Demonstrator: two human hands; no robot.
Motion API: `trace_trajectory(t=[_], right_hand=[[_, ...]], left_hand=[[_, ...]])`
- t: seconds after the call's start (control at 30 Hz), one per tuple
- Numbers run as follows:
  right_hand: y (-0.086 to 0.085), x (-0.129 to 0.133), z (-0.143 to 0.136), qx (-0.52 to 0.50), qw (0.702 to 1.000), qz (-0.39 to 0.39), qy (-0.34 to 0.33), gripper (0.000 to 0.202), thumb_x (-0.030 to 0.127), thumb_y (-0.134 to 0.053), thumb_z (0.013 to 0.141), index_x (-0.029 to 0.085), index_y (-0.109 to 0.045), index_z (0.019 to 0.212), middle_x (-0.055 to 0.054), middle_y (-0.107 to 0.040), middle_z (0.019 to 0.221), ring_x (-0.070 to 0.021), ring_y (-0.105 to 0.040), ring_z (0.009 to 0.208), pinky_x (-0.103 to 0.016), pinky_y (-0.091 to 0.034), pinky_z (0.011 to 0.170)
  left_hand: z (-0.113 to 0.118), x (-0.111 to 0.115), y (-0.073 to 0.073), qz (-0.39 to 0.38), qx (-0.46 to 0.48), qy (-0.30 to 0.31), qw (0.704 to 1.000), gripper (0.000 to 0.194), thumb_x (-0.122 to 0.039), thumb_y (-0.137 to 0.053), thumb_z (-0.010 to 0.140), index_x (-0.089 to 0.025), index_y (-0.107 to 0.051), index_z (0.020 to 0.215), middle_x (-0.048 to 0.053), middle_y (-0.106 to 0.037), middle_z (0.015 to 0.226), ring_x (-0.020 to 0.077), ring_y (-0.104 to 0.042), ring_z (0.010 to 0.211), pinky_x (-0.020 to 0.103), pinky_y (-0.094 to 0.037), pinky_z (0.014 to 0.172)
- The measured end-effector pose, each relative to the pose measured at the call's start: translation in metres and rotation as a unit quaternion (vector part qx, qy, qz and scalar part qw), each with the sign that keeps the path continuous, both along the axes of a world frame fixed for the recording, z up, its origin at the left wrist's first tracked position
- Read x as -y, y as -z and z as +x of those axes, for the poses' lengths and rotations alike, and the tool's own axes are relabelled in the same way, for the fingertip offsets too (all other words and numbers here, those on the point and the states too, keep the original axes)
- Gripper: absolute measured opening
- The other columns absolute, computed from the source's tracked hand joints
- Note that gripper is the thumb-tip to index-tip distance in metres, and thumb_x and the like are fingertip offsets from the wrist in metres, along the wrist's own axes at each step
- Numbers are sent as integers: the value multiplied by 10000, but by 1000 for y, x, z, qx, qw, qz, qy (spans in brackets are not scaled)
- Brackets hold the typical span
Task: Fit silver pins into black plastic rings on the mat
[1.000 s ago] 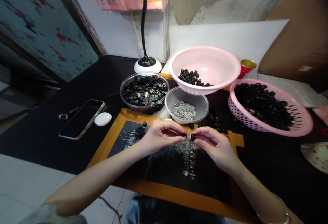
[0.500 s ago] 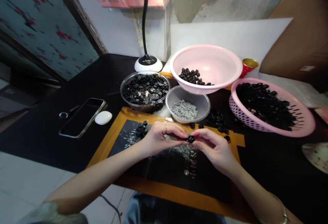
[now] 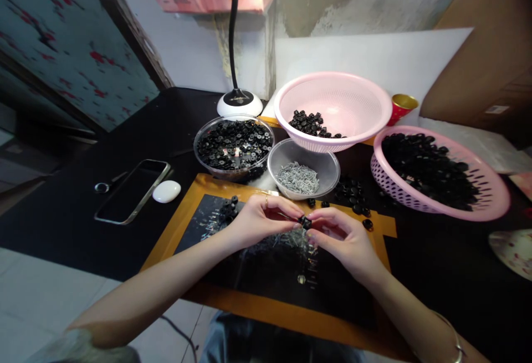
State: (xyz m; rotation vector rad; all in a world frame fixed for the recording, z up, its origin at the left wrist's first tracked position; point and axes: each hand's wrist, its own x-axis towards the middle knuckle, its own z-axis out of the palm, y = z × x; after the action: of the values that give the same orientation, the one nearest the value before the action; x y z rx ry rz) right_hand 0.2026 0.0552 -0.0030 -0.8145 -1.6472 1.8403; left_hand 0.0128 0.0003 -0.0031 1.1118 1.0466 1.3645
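Between my fingertips, above the middle of the black mat (image 3: pixel 266 291), is a small round black plastic part (image 3: pixel 305 222). My left hand (image 3: pixel 260 221) pinches it from the left between thumb and fingers. From the right, my right hand (image 3: pixel 343 238) closes on the same part with thumb and forefinger. Loose metal pins (image 3: pixel 291 239) lie scattered on the mat beneath my hands. Beside my left wrist is a small pile of black parts (image 3: pixel 228 209). A clear bowl of metal pins (image 3: pixel 330 177) stands just beyond my hands.
Behind the mat are a clear bowl of black discs (image 3: pixel 199 158), a pink basket (image 3: pixel 357 94) with some black parts and a fuller pink basket (image 3: pixel 494 199) at right. A phone (image 3: pixel 132 192) and white oval object (image 3: pixel 166 191) lie left. The lamp base (image 3: pixel 240 103) stands behind.
My right thumb has shifted slightly down and left, and the black part is turned a little between my fingers. Both hands stay in nearly the same place.
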Motion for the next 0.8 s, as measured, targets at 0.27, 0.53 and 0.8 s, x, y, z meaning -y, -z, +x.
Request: trace_trajectory(t=[0.27, 0.53, 0.8], right_hand=[[4, -2, -2, -24, 998, -57, 5, 156, 242, -719, 755, 209, -627, 877, 43, -620, 643, -98, -583, 560, -225, -498, 554], [9, -6, -5, -41, 971, -235, -28, 253, 274, -794, 675, 159, -641, 840, 18, -629, 644, -90, -562, 549, -220, -442, 536], [7, -5, -3, -71, 943, -299, -126, 187, 264, -724, 770, 124, -723, 894, -31, -635, 759, -81, -540, 658, -205, -422, 610]], left_hand=[[1, 0, -1, -77, -21, -3, 997, 147, -103, -785, 608, -111, -731, 745, 63, -748, 771, 155, -700, 709, 247, -580, 702], [2, 2, 2, -6, -92, -16, 996, 89, -121, -771, 638, -117, -729, 717, 75, -747, 762, 153, -694, 634, 211, -575, 565], [1, 4, 2, 159, -211, -17, 964, 22, -107, -716, 717, -127, -708, 713, 95, -748, 806, 167, -710, 737, 223, -582, 630]])
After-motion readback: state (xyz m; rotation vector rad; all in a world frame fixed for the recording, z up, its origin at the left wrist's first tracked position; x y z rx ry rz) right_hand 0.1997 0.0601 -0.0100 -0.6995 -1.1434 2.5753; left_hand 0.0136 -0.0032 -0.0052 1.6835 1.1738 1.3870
